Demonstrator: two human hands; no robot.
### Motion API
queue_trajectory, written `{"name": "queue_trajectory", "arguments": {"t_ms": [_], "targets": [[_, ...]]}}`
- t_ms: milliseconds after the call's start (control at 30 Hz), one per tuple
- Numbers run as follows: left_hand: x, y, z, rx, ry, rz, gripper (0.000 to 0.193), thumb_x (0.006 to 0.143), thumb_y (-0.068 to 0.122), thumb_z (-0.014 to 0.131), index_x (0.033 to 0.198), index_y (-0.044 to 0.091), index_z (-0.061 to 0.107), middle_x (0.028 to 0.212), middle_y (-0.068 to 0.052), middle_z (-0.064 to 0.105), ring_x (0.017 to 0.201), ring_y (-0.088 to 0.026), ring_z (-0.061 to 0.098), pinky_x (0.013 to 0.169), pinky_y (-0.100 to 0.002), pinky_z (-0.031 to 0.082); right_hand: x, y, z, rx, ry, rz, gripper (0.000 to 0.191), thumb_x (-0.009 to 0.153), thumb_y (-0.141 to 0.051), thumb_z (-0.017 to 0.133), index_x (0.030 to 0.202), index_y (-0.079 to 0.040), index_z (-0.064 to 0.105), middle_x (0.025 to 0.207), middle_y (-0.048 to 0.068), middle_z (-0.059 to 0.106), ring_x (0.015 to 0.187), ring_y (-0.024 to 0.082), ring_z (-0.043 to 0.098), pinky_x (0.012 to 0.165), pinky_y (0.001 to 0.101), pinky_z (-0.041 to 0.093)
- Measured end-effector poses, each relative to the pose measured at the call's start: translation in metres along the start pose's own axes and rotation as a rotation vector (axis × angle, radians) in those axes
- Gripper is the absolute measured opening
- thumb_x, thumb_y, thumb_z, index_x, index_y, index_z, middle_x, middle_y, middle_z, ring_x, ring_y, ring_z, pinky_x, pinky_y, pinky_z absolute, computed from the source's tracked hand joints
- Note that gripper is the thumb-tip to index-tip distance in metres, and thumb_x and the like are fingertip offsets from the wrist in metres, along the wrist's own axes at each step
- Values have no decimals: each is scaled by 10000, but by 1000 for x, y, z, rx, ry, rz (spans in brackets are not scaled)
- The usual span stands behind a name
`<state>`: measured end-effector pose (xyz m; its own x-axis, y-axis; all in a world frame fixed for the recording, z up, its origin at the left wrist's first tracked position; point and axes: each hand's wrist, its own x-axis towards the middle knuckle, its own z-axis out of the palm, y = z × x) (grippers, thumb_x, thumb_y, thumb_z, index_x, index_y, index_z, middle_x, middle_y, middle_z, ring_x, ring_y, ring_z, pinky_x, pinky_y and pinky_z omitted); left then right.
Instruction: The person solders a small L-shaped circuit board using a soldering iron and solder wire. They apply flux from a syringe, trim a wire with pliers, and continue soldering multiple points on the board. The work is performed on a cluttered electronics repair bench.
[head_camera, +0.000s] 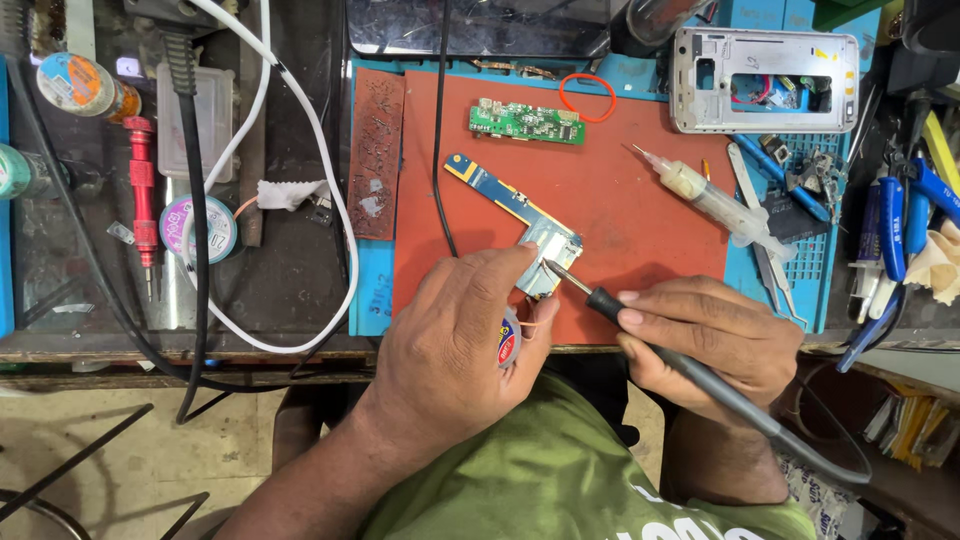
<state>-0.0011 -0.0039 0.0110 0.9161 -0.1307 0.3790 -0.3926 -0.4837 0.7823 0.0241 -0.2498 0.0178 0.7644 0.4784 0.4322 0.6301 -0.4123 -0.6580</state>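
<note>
A long blue and yellow circuit board (500, 195) lies on the red mat (640, 220), its near end with a metal shield under my fingers. My left hand (455, 345) presses on that end and also holds a small round spool (509, 340). My right hand (710, 340) grips a black soldering iron (610, 302) like a pen. The iron's tip touches the board's near end by the shield.
A green circuit board (527, 122) and an orange rubber band (587, 97) lie at the mat's far side. A syringe (710, 200), a white phone frame (765, 80), tweezers and blue-handled tools (890, 230) lie right. A red screwdriver (143, 205) and white cable (330, 190) lie left.
</note>
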Motion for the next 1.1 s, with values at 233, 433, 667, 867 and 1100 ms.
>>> {"name": "queue_trajectory", "arguments": {"t_ms": [233, 433, 667, 867, 1100], "targets": [[0, -1, 0, 17, -9, -1, 517, 920, 108, 798, 1329, -22, 509, 1085, -150, 670, 909, -283, 666, 770, -388, 546, -8, -6, 6, -11, 124, 187, 259, 825, -35, 845, 1050, 36, 741, 960, 188, 748, 875, 274, 766, 766, 312, 618], [0, 0, 0, 20, -4, -3, 512, 921, 101, 797, 1330, -19, 513, 1082, -139, 674, 915, -277, 671, 774, -388, 547, -1, 2, 1, 23, -9, -8, 281, 755, -49, 849, 991, 52, 734, 945, 208, 740, 868, 292, 767, 780, 357, 629], [0, 0, -1, -12, -13, -3, 514, 928, 95, 795, 1337, -27, 508, 1088, -144, 674, 921, -265, 675, 777, -375, 551, -5, -8, 5, 15, 72, 130, 263, 806, -56, 836, 1027, 46, 736, 966, 200, 741, 887, 292, 762, 759, 311, 619], [1, -1, 0, -3, -7, -1, 510, 926, 105, 801, 1324, -24, 509, 1078, -146, 669, 919, -270, 668, 783, -377, 550, 0, -7, 6, -10, 90, 116, 247, 818, -56, 841, 1021, 42, 740, 949, 201, 744, 873, 288, 769, 772, 324, 627], [1, -1, 0, -7, 5, 1, 488, 938, 88, 795, 1322, -16, 513, 1092, -138, 678, 924, -267, 670, 781, -380, 549, -3, -5, 6, 15, 79, 85, 253, 799, -57, 844, 1009, 35, 737, 970, 195, 740, 868, 281, 767, 758, 324, 628]]}}
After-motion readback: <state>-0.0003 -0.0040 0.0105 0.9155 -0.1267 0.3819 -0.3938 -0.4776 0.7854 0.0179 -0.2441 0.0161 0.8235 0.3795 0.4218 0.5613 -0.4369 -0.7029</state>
